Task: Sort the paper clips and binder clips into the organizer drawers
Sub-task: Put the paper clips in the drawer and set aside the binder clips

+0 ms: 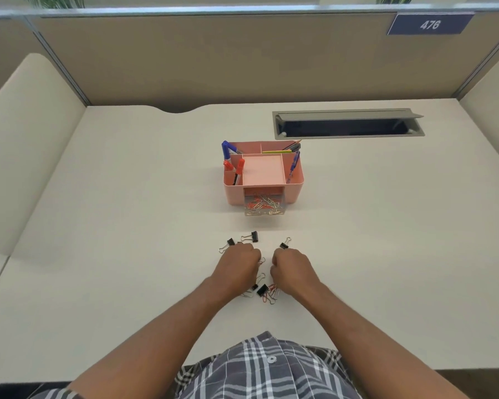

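Toward the near edge of the pale desk [98, 226], at its middle, lies the scatter still to be sorted. Furthest left sits a small black binder clip with folded wire handles [227, 244], then another black binder clip [251, 236] just beyond the knuckles of the left hand [238, 264]. That hand is curled down over the pile, fingers drawn together; whether they pinch anything I cannot tell. Between the wrists rest a third black binder clip [262, 290] and a tangle of red and silver wire paper clips [272, 293]. The right hand [291, 269] is likewise bunched into a loose fist, its grasp hidden, with a fourth black binder clip [285, 243] just past its fingertips.

All of these look light and stiff. The binder clips should lift best by the black spring body or a wire handle. The paper clips are thin, smooth and apt to interlock, so a pinch of several may drag others.

Farther back, mid-desk, stands the pink plastic organizer [296, 191], its clear drawer [264, 207] pulled out and already holding paper clips.
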The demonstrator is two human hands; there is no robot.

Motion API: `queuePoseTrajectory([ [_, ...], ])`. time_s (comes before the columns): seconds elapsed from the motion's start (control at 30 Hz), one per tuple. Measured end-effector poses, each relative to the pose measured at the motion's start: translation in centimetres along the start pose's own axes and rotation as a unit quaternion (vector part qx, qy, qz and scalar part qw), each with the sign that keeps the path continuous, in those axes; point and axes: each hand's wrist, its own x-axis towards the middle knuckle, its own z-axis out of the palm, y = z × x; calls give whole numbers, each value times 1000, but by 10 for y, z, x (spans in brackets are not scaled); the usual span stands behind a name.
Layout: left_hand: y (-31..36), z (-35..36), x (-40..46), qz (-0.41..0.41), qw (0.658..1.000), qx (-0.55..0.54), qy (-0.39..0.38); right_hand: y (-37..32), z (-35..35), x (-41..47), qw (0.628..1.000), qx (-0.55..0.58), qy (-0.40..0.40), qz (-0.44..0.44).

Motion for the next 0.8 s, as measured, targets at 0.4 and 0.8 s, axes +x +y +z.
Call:
queuePoseTrajectory([
  [0.4, -6, 5, -2, -38, 993, -93, 59, 10, -11, 7, 987, 154, 6, 49],
  [0.8, -6, 5, -2, -82, 977, -172, 100, 3, -4, 1, 1000, -12, -5, 22],
])
